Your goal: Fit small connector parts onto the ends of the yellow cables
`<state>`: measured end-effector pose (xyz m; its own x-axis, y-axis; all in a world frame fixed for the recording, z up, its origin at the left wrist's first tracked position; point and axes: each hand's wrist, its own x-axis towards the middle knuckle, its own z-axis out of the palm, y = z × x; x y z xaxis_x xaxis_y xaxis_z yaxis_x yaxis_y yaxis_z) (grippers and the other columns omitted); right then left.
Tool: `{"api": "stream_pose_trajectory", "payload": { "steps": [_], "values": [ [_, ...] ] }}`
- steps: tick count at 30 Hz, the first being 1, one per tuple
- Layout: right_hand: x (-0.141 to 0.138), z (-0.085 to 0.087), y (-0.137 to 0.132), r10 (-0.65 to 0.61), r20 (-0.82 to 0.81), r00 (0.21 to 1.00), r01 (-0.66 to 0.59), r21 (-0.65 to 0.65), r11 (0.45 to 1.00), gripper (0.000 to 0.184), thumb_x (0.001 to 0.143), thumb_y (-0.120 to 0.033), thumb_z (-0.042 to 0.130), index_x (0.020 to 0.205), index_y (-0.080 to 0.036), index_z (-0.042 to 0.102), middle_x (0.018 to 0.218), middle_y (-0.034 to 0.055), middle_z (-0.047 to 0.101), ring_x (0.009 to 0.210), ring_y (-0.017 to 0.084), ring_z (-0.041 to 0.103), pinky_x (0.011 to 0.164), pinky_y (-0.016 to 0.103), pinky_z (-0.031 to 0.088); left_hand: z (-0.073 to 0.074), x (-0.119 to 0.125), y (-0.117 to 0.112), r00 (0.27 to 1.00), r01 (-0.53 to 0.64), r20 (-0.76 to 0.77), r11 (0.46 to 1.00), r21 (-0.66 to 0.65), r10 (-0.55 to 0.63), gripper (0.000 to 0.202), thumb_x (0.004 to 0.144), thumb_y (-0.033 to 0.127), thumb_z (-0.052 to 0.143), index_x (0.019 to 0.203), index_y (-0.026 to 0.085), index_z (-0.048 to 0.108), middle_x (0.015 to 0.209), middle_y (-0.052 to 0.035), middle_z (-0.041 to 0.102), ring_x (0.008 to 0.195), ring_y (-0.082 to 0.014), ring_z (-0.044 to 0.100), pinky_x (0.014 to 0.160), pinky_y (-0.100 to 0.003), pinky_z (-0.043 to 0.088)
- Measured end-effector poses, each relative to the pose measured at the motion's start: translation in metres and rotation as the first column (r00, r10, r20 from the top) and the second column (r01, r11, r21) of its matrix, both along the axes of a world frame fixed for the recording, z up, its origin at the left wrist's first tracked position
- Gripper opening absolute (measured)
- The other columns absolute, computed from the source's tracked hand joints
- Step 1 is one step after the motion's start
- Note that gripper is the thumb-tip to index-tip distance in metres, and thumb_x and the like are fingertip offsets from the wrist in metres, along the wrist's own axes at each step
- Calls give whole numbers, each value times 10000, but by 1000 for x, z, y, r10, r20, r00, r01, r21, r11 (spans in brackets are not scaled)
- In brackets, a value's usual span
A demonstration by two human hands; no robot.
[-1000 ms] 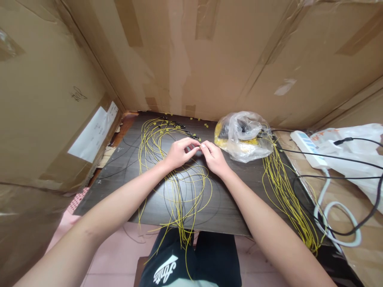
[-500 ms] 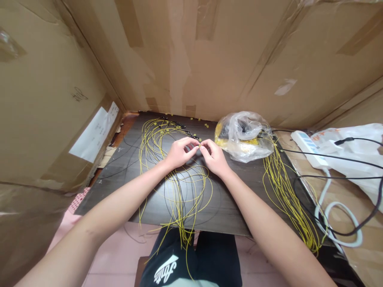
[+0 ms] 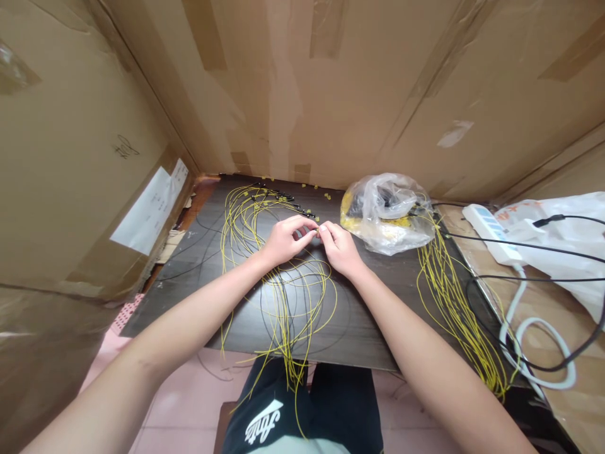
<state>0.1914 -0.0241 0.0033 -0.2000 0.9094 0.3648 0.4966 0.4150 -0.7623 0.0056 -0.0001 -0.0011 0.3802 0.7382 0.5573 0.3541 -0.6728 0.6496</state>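
My left hand [image 3: 287, 241] and my right hand [image 3: 341, 249] meet fingertip to fingertip above the dark tabletop [image 3: 368, 315]. Each one pinches at a tiny yellowish spot between them; the fingers cover most of it, so I cannot make out what it is. Thin yellow wires [image 3: 287, 337] loop beneath and beside my left hand and hang over the table's near edge. Just beyond the fingers, several wires end in black tips [image 3: 306, 212]. Small yellow pieces [image 3: 328, 197] lie scattered around those tips and along the back of the table.
A clear plastic bag [image 3: 387, 241] with yellow contents stands right of my hands. From it a second bundle of yellow wires [image 3: 447, 302] runs down the right side. Farther right are a white power strip [image 3: 494, 234] and black cables. Cardboard walls [image 3: 293, 94] enclose the table.
My right hand's fingers have curled more tightly at the meeting point, with the thumb now lying forward. My left hand stays nearly the same. The whole view has shifted slightly.
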Motion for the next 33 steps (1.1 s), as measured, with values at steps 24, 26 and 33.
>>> {"api": "stream_pose_trajectory", "payload": {
  "steps": [24,26,33],
  "values": [
    [-2,1,-1,-30,-43,999,30,6,1000,267,1012,-438,461,867,-242,570,868,59,664,826,236,604,782,360,458,2,2,-1,999,-32,41,999,-40,33,154,966,283,661,1023,174,754,960,-68,777,774,-154,713,614,-235,575],
    [-2,1,-1,-34,-55,998,34,3,999,208,985,-410,497,902,-237,576,904,63,670,829,232,606,770,355,469,1,2,0,998,-40,46,998,-44,42,156,966,287,662,1020,174,756,962,-69,779,773,-157,716,620,-239,577],
    [-2,2,-1,-21,-25,999,22,9,1000,218,1005,-363,463,881,-234,588,883,59,674,855,240,619,811,370,476,2,1,-1,999,-16,44,1000,-3,16,144,967,268,663,1029,177,756,985,-63,778,750,-143,706,629,-236,568]
  ]
}}
